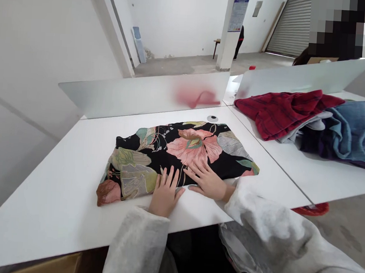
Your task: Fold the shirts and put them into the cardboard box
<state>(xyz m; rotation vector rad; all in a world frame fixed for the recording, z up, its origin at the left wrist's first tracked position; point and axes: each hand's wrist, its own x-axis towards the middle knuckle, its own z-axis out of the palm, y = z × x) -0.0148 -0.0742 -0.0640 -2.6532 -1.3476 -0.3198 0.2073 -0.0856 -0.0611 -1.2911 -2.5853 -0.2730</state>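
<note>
One left hand [166,193] and one right hand [208,182], spread flat, partly hide the floral cloth [181,149].

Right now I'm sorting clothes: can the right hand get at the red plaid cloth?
Probably yes, with some stretch: the right hand rests spread on the flowered cloth, and nothing tall stands between it and the red plaid cloth.

White table [59,178] | floral cloth [183,151], laid flat | adjoining tabletop [294,168] | clothes pile [313,122]
</note>
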